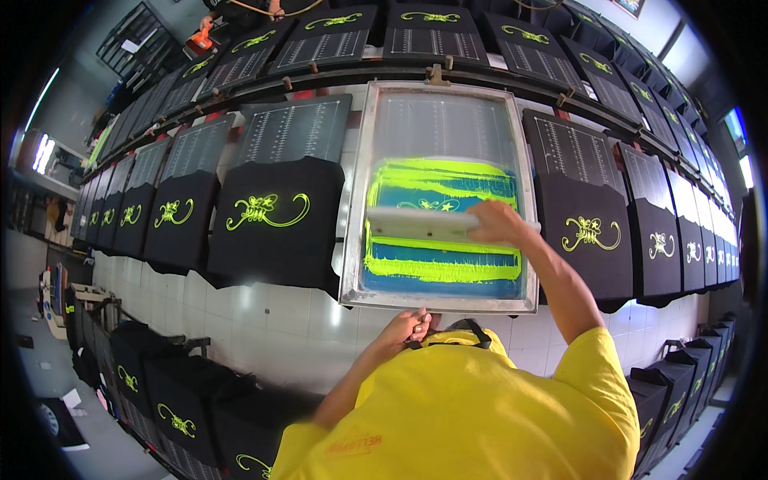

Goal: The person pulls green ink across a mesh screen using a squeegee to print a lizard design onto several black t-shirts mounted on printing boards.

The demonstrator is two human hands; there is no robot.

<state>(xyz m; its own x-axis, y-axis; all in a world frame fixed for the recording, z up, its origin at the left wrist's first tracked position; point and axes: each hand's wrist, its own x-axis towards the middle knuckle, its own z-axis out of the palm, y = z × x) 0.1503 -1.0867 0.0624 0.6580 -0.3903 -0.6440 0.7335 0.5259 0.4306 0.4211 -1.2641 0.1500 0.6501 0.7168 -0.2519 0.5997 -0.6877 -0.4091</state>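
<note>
At far left, a row of black shirts [168, 214] recedes, each with a bright yellow-green scroll design. Next, a larger black shirt [276, 240] covers the near part of a dark board [296, 128] marked with white scales. To its right lies a metal-edged frame [357, 200], longer from front to back than from side to side, with blue mesh [400, 282] in its near part. Just below the frame's near edge, the left hand [410, 326] has its fingers curled in; whether they grip the edge cannot be told.

Inside the frame, a pale squeegee [420, 225] lies across the mesh, its long axis running left to right, tipping slightly nearer the person at its right end. Yellow-green ink [440, 270] spreads in bands on its far and near sides. The right hand [494, 222] is the nearer of the two: its fingers are closed over the squeegee's right end, so that most of the tool extends leftward from them. The left hand's fingers are apart from the squeegee, which lies beyond them. At right, another printed black shirt [588, 254] lies beside the frame, with more in line past it.
</note>
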